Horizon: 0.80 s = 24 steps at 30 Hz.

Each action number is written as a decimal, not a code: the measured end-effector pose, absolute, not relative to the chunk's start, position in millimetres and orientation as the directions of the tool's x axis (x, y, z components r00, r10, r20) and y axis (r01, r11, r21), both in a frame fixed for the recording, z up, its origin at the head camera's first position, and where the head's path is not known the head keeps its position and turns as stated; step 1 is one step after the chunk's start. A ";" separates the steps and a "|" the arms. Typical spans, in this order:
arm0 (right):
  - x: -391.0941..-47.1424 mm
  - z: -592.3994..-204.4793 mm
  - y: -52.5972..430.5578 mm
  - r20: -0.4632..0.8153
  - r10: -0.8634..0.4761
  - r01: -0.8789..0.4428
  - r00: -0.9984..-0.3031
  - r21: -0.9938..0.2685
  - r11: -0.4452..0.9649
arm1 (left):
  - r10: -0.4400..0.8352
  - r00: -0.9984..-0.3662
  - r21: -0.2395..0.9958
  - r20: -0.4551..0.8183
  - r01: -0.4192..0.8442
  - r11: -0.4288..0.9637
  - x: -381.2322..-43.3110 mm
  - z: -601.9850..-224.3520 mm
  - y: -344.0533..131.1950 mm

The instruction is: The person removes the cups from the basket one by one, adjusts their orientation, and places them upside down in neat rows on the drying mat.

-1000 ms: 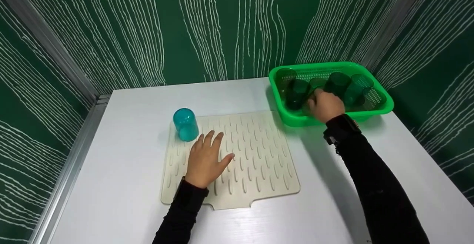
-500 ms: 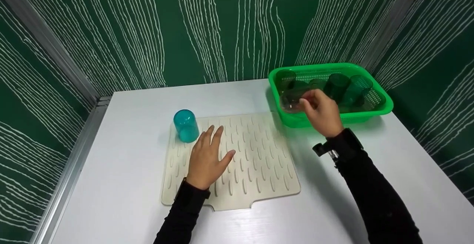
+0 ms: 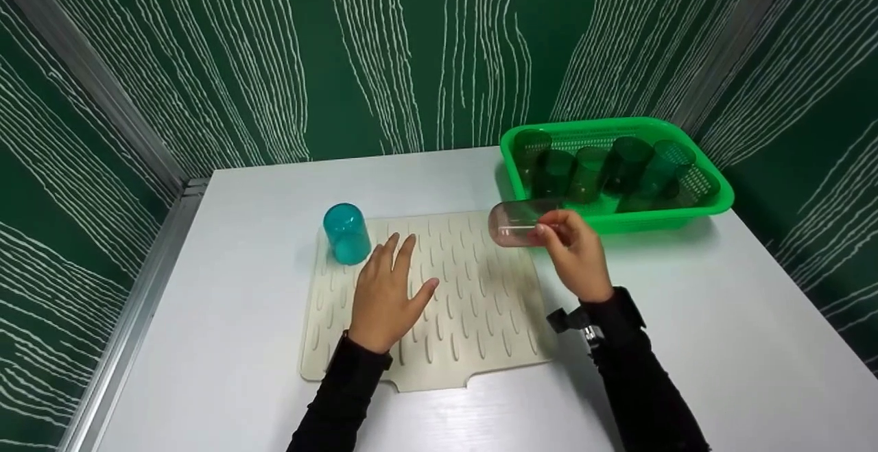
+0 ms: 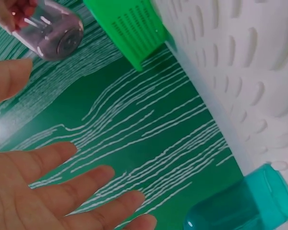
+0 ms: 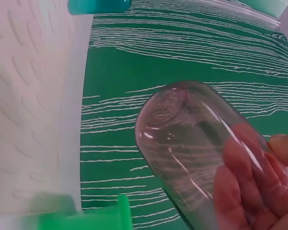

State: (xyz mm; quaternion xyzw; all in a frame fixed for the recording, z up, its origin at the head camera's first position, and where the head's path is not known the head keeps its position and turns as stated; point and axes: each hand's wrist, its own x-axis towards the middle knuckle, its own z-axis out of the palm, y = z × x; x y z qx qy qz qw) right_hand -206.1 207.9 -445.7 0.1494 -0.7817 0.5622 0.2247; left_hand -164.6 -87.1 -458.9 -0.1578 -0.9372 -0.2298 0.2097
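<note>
A clear pinkish cup (image 3: 514,224) is pinched near its rim by my right hand (image 3: 579,253). It lies sideways in the air, its rounded base pointing left, over the right back corner of the cream ridged drying mat (image 3: 446,363). In the right wrist view, fingers show through the wall of the cup (image 5: 182,139). My left hand (image 3: 387,301) hovers over the mat's left part, fingers spread, holding nothing. Just beyond its fingertips a teal cup (image 3: 347,234) stands upside down at the mat's back left corner; the left wrist view also catches this cup (image 4: 242,203).
At the back right of the white table (image 3: 240,287) stands a green plastic basket (image 3: 658,220) with several dark and tinted cups in it, among them an amber cup (image 3: 588,174). Green walls with white wavy lines (image 3: 425,54) rise behind and on both sides.
My right hand has lifted the pinkish cup out of the basket and carried it left and toward me, over the mat's edge. The left hand and teal cup have stayed nearly still.
</note>
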 end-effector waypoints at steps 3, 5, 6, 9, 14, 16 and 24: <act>-204.8 -452.5 203.7 0.489 0.000 -0.469 -0.872 -0.835 0.288 | 0.191 -0.868 0.376 0.459 0.385 0.843 -164.6 -459.7 -86.9; -204.9 -456.2 201.3 0.472 -0.019 -0.461 -0.882 -0.852 0.250 | 0.192 -0.873 0.397 0.448 0.387 0.833 -164.7 -459.6 -86.5; -204.8 -457.6 200.0 0.464 -0.030 -0.458 -0.885 -0.859 0.229 | 0.195 -0.876 0.407 0.442 0.389 0.826 -164.8 -459.5 -86.3; -203.9 -458.8 195.1 0.448 -0.060 -0.451 -0.892 -0.874 0.181 | 0.208 -0.883 0.451 0.420 0.402 0.797 -164.8 -458.2 -85.2; -198.8 -458.3 185.8 0.460 -0.085 -0.468 -0.884 -0.874 0.132 | 0.208 -0.899 0.593 0.385 0.414 0.691 -163.0 -454.9 -80.4; -196.5 -458.7 182.8 0.486 -0.097 -0.495 -0.868 -0.859 0.126 | 0.197 -0.910 0.688 0.364 0.406 0.601 -161.9 -453.9 -77.5; -184.1 -454.7 174.5 0.580 -0.165 -0.590 -0.798 -0.807 0.017 | 0.188 -0.959 0.963 0.211 0.237 0.129 -163.3 -455.9 -62.3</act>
